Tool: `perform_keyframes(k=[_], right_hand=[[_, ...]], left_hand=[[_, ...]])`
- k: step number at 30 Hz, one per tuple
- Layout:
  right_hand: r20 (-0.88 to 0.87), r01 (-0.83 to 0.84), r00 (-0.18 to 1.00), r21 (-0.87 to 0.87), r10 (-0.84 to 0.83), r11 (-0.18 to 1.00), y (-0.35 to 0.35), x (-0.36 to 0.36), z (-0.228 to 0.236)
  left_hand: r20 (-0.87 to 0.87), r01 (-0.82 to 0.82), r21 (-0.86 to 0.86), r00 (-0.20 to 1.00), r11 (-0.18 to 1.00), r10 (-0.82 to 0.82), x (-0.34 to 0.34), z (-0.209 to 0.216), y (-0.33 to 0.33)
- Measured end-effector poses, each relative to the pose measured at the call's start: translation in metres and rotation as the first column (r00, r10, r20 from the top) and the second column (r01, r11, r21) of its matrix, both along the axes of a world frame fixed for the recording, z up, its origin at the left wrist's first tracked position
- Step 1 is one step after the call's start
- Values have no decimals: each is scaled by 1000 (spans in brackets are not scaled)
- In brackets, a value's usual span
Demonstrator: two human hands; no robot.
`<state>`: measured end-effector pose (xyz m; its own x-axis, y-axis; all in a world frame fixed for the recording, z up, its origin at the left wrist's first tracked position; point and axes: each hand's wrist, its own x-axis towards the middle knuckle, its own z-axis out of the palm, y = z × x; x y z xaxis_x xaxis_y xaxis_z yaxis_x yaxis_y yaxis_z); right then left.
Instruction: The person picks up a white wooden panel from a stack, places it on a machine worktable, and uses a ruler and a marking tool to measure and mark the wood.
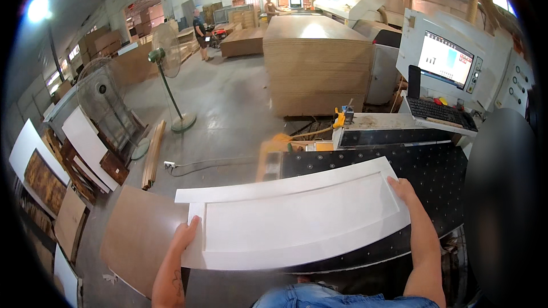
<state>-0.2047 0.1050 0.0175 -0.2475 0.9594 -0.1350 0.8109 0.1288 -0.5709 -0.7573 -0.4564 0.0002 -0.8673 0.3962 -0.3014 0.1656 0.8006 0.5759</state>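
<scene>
Holding white panel [302, 214] at both ends now — clamped at the L end in left hand [186, 232], w/ thumb on the frame and fingers mostly hidden below; gripped at the R edge in right hand [403, 189], nearer the far corner. Stretched out crosswise, recessed side toward the camera, partly over black table [442, 178], w/ L end sticking out past it, above brown board [140, 231]. Touching the table or just above it? Can't tell from here.

Best to share the load evenly btwn both hands, given the length — prob. prone to twisting if hoisted from one end only. Move both ends at the same speed, nice and flat. Lift rather than drag, to spare the underside from scuffs. Mind the corners: prob. easily chipped if knocked vs. the table edge. Watch the L end esp., being off the table, and steer the R end well clear of keyboard [438, 111], up to the right.
</scene>
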Motion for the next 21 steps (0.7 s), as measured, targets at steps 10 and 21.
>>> perform_keyframes(k=[10,21], right_hand=[[-38,-51,998,-41,49,998,-20,-14,32],[-24,-23,999,-17,23,1000,-6,-5,9]], left_hand=[[56,-54,-18,997,998,55,21,34,2],[82,-46,-17,995,999,48,23,32,11]])
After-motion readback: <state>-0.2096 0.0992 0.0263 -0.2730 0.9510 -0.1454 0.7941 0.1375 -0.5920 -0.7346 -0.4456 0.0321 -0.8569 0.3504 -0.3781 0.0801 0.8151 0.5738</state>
